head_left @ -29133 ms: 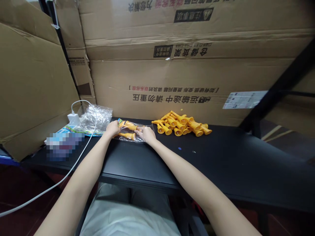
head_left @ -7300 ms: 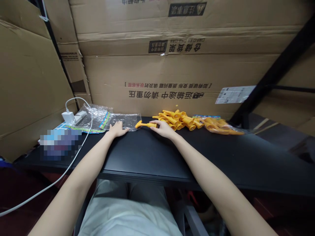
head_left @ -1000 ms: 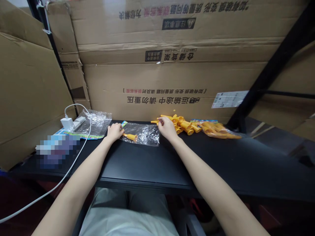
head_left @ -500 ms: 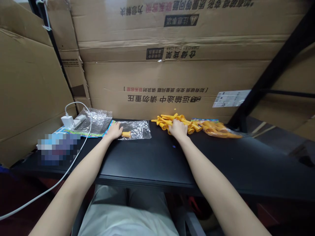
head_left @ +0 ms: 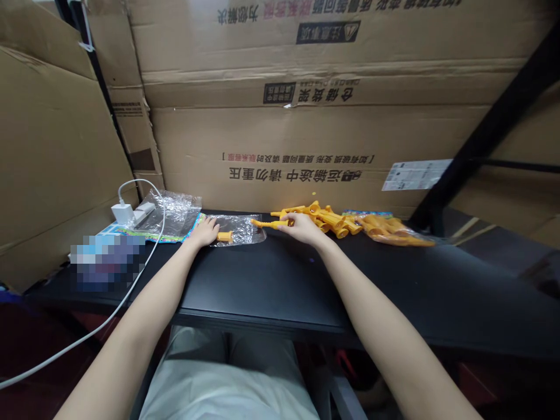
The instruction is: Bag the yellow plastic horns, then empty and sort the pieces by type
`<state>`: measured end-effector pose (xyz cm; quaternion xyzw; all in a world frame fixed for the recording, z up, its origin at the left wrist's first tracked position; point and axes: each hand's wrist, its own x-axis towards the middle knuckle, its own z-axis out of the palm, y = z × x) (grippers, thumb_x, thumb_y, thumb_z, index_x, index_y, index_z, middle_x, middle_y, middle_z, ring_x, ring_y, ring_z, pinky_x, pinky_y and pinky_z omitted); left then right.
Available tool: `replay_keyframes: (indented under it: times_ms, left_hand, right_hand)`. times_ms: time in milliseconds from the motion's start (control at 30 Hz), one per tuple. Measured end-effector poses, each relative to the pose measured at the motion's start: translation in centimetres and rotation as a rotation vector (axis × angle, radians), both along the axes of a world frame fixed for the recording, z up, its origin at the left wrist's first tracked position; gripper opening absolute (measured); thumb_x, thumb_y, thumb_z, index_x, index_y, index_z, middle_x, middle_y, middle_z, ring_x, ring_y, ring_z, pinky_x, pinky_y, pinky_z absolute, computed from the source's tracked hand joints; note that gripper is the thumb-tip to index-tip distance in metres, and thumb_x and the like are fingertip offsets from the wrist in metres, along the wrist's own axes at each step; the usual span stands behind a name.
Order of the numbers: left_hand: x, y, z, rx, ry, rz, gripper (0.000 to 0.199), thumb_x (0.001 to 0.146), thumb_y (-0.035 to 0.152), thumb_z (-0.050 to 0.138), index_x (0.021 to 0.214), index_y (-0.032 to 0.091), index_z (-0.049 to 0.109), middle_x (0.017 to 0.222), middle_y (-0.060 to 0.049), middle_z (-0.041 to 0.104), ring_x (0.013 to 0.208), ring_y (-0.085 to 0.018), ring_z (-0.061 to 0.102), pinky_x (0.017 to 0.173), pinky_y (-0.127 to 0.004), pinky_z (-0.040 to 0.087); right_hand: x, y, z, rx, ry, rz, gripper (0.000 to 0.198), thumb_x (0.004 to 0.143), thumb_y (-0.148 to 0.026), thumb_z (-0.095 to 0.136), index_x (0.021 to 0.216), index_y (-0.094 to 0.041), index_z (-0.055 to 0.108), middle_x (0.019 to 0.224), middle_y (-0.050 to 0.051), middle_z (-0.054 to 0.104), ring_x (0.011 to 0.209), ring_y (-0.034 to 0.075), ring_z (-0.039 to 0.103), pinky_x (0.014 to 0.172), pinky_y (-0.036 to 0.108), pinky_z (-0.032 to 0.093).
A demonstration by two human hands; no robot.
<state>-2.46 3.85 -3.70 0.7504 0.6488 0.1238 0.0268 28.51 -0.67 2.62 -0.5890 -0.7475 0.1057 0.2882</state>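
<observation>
My left hand (head_left: 205, 231) rests on the near-left part of a clear plastic bag (head_left: 249, 232) with a bright printed header, its fingers stretched out flat. Inside that bag, just right of my fingertips, lies a short yellow plastic piece (head_left: 224, 236). Between the thumb and fingers of my right hand (head_left: 304, 229) is a yellow horn-shaped plastic piece (head_left: 266, 224), its narrow end pointing left over the bag's right edge. Directly behind and right of this hand lies a loose pile of similar yellow pieces (head_left: 332, 220).
A filled bag of yellow pieces (head_left: 389, 228) lies right of the pile. At left are another clear bag (head_left: 175, 207), a white charger (head_left: 122, 214) and its cable (head_left: 144, 271), which crosses the black table's edge. Cardboard (head_left: 262, 134) walls the back; a black post (head_left: 481, 134) slants at right.
My right hand has come away from the pile toward the left, bringing one yellow horn-shaped piece with it. My left hand stays on the bag.
</observation>
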Motion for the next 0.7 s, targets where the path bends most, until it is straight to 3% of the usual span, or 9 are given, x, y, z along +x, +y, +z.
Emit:
replay_keyframes:
  times_ms: [133, 333, 533, 700]
  left_hand:
    - [-0.1, 0.1, 0.0, -0.005, 0.009, -0.014, 0.057, 0.094, 0.039, 0.02, 0.141, 0.012, 0.036, 0.151, -0.012, 0.032, 0.142, -0.024, 0.021, 0.114, -0.041, 0.02]
    - [-0.2, -0.1, 0.1, -0.014, 0.001, -0.028, 0.056, 0.094, 0.04, 0.021, 0.141, 0.015, 0.036, 0.151, -0.009, 0.032, 0.142, -0.024, 0.02, 0.114, -0.042, 0.02]
    - [0.2, -0.7, 0.7, -0.043, 0.013, -0.141, 0.058, 0.093, 0.042, 0.023, 0.143, 0.014, 0.035, 0.152, -0.008, 0.03, 0.143, -0.022, 0.017, 0.116, -0.037, 0.016]
    - [1.2, -1.2, 1.2, -0.069, 0.011, -0.274, 0.058, 0.093, 0.04, 0.023, 0.142, 0.011, 0.036, 0.151, -0.008, 0.032, 0.142, -0.019, 0.022, 0.116, -0.031, 0.015]
  right_hand:
    - [-0.2, -0.3, 0.1, -0.013, 0.007, 0.081, 0.026, 0.074, -0.031, 0.064, 0.094, -0.015, 0.068, 0.075, 0.002, 0.064, 0.065, 0.015, 0.056, 0.06, 0.027, 0.042]
    - [-0.1, 0.1, -0.6, 0.069, -0.096, 0.114, 0.027, 0.069, -0.019, 0.067, 0.095, -0.017, 0.068, 0.089, 0.005, 0.066, 0.075, 0.016, 0.058, 0.068, 0.028, 0.045]
    - [-2.0, -0.3, -1.5, -0.047, -0.03, 0.206, 0.031, 0.071, -0.023, 0.067, 0.1, -0.012, 0.069, 0.077, 0.005, 0.065, 0.067, 0.015, 0.058, 0.063, 0.027, 0.046]
    - [-3.7, -0.6, -2.7, -0.125, 0.084, 0.135, 0.04, 0.071, -0.029, 0.07, 0.106, -0.01, 0.069, 0.078, 0.006, 0.068, 0.07, 0.017, 0.061, 0.065, 0.027, 0.048]
